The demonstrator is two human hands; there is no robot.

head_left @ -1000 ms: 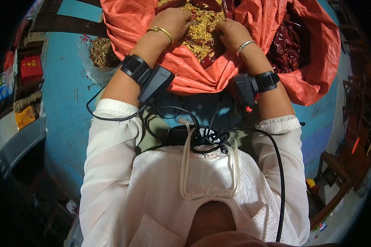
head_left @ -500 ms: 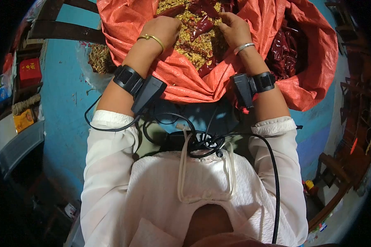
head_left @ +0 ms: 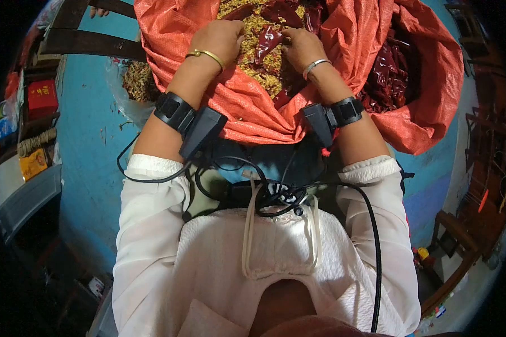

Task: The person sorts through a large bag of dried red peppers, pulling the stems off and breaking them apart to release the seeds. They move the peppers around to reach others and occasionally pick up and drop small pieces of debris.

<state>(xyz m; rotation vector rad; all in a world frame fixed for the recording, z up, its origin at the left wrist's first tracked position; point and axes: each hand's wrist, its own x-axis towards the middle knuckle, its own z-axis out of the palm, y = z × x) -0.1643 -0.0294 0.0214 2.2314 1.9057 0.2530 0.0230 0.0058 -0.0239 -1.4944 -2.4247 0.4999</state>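
An orange-red woven sack (head_left: 253, 121) lies open before me, holding yellow seeds (head_left: 264, 81) and glossy dark-red dried chillies. My left hand (head_left: 216, 44) is over its left side, with fingers curled and pressed together. What those fingers hold is hidden, and a chilli (head_left: 239, 12) lies just beyond the knuckles. On the other side, my right hand (head_left: 303, 51) has thumb and fingers closed at the edge of a dried chilli (head_left: 269, 42), which sits between the two hands above the seeds.
To the right, a second rolled-down sack (head_left: 430, 126) contains more dried chillies (head_left: 385, 70). A clear plastic bag (head_left: 115, 92) of dried stalks (head_left: 138, 81) rests on the blue floor at left, below a dark wooden frame (head_left: 93, 42). A person's digits (head_left: 99, 11) show behind it. Black cables (head_left: 264, 191) cross my lap.
My right hand has moved left and slightly toward me, to the middle chilli, which has shifted a little left. My left hand has barely moved. Another person's digits have appeared at upper left.
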